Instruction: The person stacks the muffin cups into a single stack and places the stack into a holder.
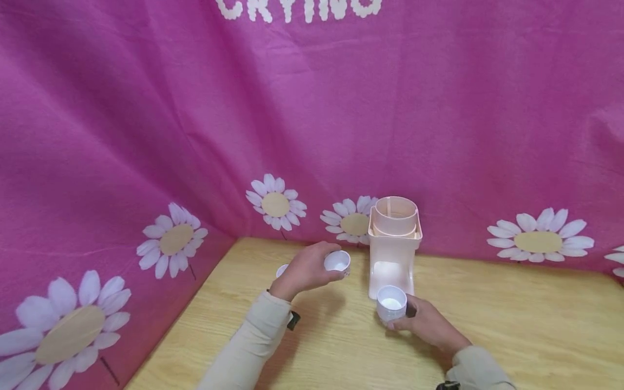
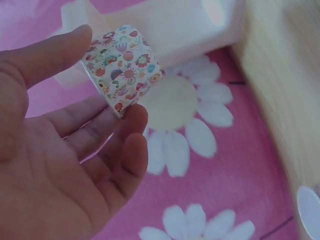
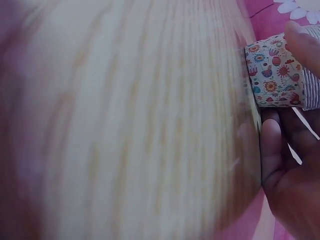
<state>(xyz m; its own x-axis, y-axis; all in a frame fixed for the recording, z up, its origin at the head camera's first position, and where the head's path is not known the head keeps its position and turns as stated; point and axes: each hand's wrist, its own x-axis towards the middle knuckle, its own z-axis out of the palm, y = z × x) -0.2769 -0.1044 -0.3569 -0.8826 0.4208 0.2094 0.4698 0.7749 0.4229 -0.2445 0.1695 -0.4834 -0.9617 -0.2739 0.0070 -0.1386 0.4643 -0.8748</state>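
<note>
Between the thumb and fingers of my left hand (image 1: 306, 271) is a small paper cup (image 1: 337, 261), its white inside facing up. In the left wrist view, bright flower patterns cover the outside of this cup (image 2: 125, 65). My right hand (image 1: 428, 323) grips a stack of matching paper cups (image 1: 391, 304) low over the table, in front of a pale pink dispenser (image 1: 394, 250). Several nested rims show on the stack (image 3: 310, 85) in the right wrist view. The dispenser has an open round tube on top and a hollow lower front.
Another white cup (image 1: 280, 270) stands behind my left hand, mostly hidden by it. The light wooden table (image 1: 526, 314) meets a pink cloth (image 1: 439, 119) printed with daisies at the back and on the left.
</note>
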